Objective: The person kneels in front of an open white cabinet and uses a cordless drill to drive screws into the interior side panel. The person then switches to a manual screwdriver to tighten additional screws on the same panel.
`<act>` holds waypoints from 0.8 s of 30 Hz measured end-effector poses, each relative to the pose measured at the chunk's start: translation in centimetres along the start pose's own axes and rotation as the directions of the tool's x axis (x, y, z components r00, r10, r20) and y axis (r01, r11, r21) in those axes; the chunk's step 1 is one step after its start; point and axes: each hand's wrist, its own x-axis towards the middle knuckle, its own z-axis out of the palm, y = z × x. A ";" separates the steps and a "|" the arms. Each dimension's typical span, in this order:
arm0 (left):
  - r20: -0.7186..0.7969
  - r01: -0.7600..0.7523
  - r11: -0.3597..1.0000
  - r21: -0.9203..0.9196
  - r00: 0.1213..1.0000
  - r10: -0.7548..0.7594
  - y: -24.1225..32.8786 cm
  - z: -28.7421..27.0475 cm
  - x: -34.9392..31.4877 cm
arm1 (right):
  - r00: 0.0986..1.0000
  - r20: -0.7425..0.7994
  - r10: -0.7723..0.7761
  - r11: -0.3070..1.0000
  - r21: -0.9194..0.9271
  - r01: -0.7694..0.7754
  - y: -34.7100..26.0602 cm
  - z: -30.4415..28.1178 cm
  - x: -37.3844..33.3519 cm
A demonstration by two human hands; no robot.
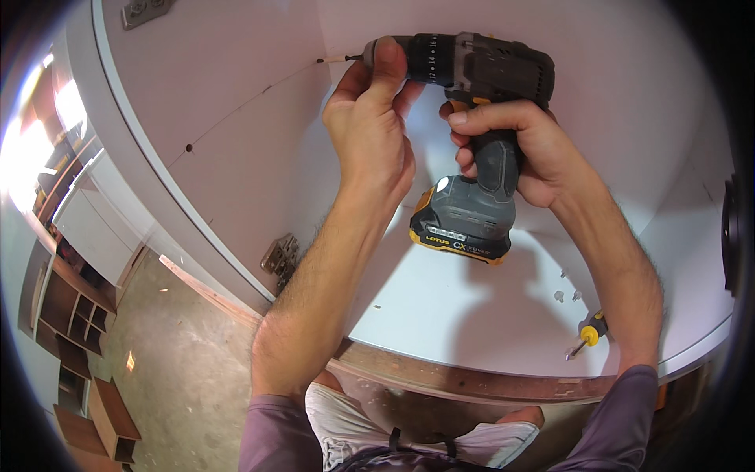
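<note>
Inside a white cabinet (259, 173), a cordless drill (503, 67) is held at the upper centre of the frame.
The right hand (539, 145) wraps the grip; the left hand (371, 122) pinches the chuck's nose. A yellow-and-black screwdriver (591, 333) lies lower right, a metal hinge (277, 256) sits left of centre, and the bit (336, 59) points left, its contact with the panel unclear.

Seemingly a workshop: concrete floor (185, 338), brown cabinet boxes (116, 411), cordless drill (503, 67).
</note>
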 end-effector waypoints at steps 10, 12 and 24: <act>0.006 0.010 0.999 -0.040 1.000 -0.009 0.0 -0.1 -0.1 | 0.999 0.033 -0.008 1.000 -0.008 0.008 0.1 -0.2 0.2; 0.007 0.014 0.999 -0.041 1.000 -0.014 0.0 0.0 -0.1 | 1.000 0.028 -0.007 1.000 -0.014 0.007 0.0 -0.3 0.1; 0.013 0.010 0.999 -0.049 1.000 -0.009 0.0 -0.1 -0.1 | 0.999 0.035 -0.008 1.000 -0.007 0.008 0.1 -0.3 0.1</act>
